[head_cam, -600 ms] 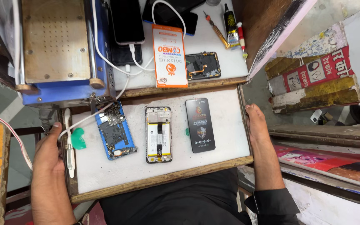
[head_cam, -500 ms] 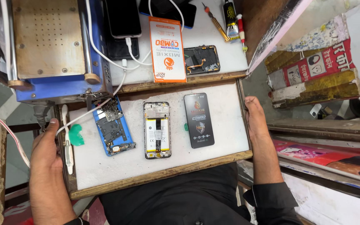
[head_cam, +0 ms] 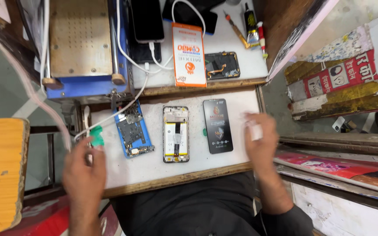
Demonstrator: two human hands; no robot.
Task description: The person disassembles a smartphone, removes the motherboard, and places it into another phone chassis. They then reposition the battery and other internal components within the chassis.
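- Hands first: the left hand is blurred at the desk's near left corner, fingers loosely spread and holding nothing, fingertips just short of a small green pick and a white cable.
- The right hand hovers over the right edge of the desk, fingers partly curled with a small white scrap at their tips; motion blur keeps me from telling whether it is pinched.
- Half a second ago both hands gripped the desk's side edges; now both have come inward onto the white top, the right one raised.
- Just left of the right hand lies a black phone screen, face up, a tiny green bit at its left edge.
- Beside it lies an opened phone frame with its battery showing, then a blue phone back, tilted, with its circuit board exposed. All three lie where they were.
- Beyond, on the upper shelf: an orange-and-white box, a dark phone part, a charging phone and a blue machine with a metal plate.
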